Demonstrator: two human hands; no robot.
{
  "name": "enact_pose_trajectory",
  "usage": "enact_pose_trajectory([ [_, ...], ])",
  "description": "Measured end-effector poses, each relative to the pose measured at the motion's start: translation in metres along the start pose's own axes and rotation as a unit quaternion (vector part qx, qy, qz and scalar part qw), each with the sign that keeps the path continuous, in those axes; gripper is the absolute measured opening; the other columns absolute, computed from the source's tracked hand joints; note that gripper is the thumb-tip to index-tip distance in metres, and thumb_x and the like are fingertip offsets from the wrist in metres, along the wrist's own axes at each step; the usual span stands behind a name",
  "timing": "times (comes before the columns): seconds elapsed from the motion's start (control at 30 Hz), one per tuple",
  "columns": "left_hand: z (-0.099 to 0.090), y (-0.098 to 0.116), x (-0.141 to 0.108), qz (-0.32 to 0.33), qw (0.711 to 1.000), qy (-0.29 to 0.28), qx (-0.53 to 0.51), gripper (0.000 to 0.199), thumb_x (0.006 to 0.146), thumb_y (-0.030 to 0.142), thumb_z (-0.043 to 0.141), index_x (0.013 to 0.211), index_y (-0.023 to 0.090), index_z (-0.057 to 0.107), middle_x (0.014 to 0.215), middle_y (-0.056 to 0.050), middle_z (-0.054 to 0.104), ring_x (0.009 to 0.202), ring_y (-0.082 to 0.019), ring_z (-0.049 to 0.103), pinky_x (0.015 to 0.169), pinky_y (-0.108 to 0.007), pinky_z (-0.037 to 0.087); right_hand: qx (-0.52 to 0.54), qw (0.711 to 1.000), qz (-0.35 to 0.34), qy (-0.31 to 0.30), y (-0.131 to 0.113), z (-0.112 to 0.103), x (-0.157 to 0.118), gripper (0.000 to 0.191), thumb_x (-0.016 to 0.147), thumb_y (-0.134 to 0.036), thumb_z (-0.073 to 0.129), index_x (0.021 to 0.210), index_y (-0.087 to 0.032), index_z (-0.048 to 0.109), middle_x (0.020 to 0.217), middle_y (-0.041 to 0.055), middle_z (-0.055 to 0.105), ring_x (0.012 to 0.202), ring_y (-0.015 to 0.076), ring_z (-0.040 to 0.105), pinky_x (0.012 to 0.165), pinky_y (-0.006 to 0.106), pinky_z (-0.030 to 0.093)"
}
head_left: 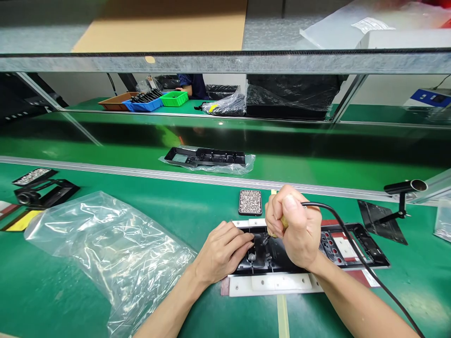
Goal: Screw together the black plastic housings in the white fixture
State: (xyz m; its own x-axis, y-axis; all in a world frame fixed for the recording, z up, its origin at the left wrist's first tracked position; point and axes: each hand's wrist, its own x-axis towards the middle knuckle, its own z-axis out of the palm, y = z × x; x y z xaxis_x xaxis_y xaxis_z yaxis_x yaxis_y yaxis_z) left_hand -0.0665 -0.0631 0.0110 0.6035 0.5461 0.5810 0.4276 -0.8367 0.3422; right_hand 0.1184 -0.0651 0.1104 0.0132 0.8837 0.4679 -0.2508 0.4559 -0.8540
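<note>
Your right hand [295, 227] is wrapped around the yellowish handle of a corded tool [283, 222], fingers curled tight on it, tip angled down into the left half of a black panel [280, 259]; can't tell if it touches. The black cable [347, 232] runs over your right forearm. Your left hand [220, 251] is at the panel's left end, fingers close together, tips down on it; can't tell whether they pinch a small part. The panel lies flat between white strips of a fixture [276, 283] on the green bench [197, 206]. Just behind: a small tray of metal bits [250, 203]. Clear plastic bag [123, 253] left of you, tube holder [405, 188] on the right. Farther back, another black part [207, 157] sits on clear plastic.
</note>
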Motion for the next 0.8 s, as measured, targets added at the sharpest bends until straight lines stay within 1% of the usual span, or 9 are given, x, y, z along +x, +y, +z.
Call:
enact_pose_trajectory([
  [0.53, -0.0002, -0.0006, -0.0012, -0.002, 1.0, -0.001, 0.002, 0.016, 0.102, 0.015, 0.06, 0.118, 0.017, 0.063, 0.091, -0.004, 0.067, 0.082, -0.019, 0.056, 0.071, -0.036, 0.038, 0.009, 1.0, 0.004, -0.001, 0.0033, -0.0003, 0.0008, 0.039, 0.106, -0.035, 0.049, 0.071, -0.019, 0.046, 0.056, -0.0037, 0.042, 0.048, 0.007, 0.038, 0.044, 0.023, 0.031],
  [0.8, 0.0006, -0.0006, -0.0009, -0.002, 1.0, -0.004, 0.003, 0.016, 0.102, 0.016, 0.059, 0.118, 0.017, 0.063, 0.091, -0.005, 0.068, 0.081, -0.02, 0.056, 0.07, -0.036, 0.038, 0.012, 1.0, 0.007, 0.007, 0.0041, 0.0006, 0.001, 0.038, 0.105, -0.036, 0.049, 0.072, -0.019, 0.046, 0.057, -0.0031, 0.044, 0.047, 0.0076, 0.037, 0.043, 0.023, 0.029],
])
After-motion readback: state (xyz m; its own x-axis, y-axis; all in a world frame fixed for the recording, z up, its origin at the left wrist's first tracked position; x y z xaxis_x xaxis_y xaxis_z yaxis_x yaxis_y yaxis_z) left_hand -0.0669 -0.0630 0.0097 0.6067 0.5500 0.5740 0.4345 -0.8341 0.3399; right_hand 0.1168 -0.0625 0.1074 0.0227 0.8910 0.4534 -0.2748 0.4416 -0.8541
